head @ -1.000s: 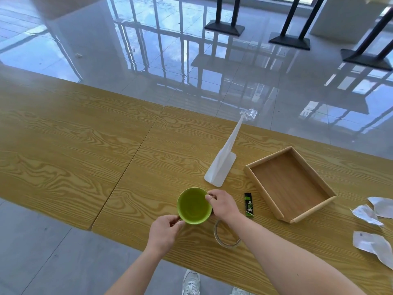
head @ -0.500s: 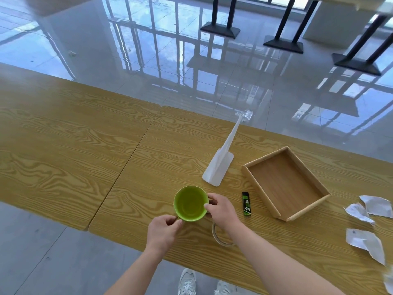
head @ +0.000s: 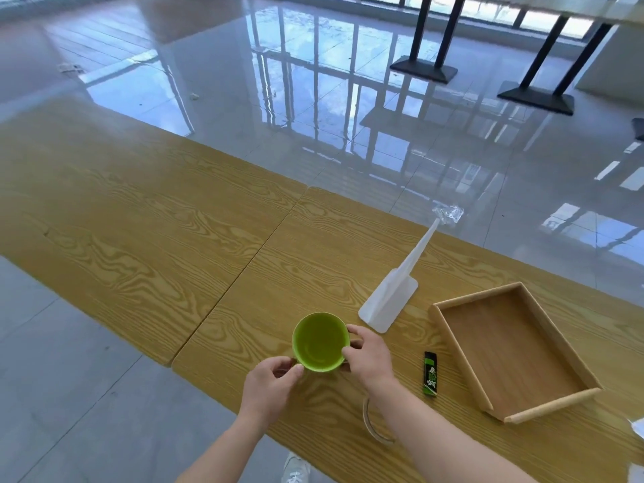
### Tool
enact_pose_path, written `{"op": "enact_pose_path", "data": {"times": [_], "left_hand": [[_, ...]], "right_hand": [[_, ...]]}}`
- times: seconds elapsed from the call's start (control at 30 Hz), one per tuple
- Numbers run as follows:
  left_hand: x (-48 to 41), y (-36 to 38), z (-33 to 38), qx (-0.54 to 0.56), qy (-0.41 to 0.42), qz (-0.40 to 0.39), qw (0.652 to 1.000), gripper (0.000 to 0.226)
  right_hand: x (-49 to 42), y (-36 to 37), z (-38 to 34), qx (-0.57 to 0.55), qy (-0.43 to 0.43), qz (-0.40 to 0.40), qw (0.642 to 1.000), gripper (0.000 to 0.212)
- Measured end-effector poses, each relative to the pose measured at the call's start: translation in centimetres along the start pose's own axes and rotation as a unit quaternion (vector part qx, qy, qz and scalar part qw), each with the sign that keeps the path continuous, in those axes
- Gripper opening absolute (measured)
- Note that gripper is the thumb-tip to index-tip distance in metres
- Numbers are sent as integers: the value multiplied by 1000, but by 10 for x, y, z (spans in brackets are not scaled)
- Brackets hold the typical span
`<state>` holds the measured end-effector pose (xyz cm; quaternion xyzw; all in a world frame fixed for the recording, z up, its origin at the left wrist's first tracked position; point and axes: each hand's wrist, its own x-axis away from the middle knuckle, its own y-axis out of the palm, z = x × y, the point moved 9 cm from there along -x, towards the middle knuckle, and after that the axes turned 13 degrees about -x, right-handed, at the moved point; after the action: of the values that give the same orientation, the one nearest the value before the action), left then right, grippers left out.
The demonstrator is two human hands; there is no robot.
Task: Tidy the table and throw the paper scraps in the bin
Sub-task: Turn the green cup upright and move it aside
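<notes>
Nearest you, a white shoe (head: pixel 296 468) shows below the edge of the yellow wood-grain table (head: pixel 139 221). Your left hand (head: pixel 268 385) pinches the near side of the light-green round cup (head: pixel 320 341) between thumb and curled fingers. Your right hand (head: pixel 369 357) curls thumb and forefinger round the cup's right side. Whether the cup rests on the table or is just lifted cannot be told.

A clear ring of tape (head: pixel 374 427) lies half hidden under your right forearm, and a small green-and-black sachet (head: pixel 431 374) lies just right of that hand. Further right sits a shallow rectangular wooden tray (head: pixel 515 350). Only a corner of a white paper scrap (head: pixel 639 427) shows at the right edge, well apart from the cup.

Behind the cup stands a white plastic wedge-shaped stand (head: pixel 390 301) with crumpled clear film (head: pixel 449 214) at its tip. Beyond the table a glossy grey tiled floor (head: pixel 313 99) mirrors window bars, and black table bases (head: pixel 423 69) stand far off.

Compared with half a second ago, your view has swung left. The three scraps have slid almost out of sight, and both hands stay on the cup.
</notes>
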<state>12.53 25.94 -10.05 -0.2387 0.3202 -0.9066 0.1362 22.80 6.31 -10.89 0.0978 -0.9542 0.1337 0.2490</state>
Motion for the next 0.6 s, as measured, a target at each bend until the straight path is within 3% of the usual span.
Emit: {"op": "enact_pose_path", "data": {"times": [0.13, 0.3, 0.4, 0.6], "left_hand": [[-28, -37, -9, -142, 71, 79, 984, 26], [-73, -65, -50, -387, 83, 72, 916, 53], [-94, -71, -73, -417, 88, 42, 904, 62], [-94, -63, -87, -427, 130, 60, 893, 75]], "right_hand": [[-9, 12, -7, -14, 9, 0, 1000, 52], [-29, 34, -18, -53, 21, 9, 998, 51], [-41, 49, -28, -61, 20, 16, 998, 52], [-62, 69, -51, -61, 11, 22, 998, 50]]}}
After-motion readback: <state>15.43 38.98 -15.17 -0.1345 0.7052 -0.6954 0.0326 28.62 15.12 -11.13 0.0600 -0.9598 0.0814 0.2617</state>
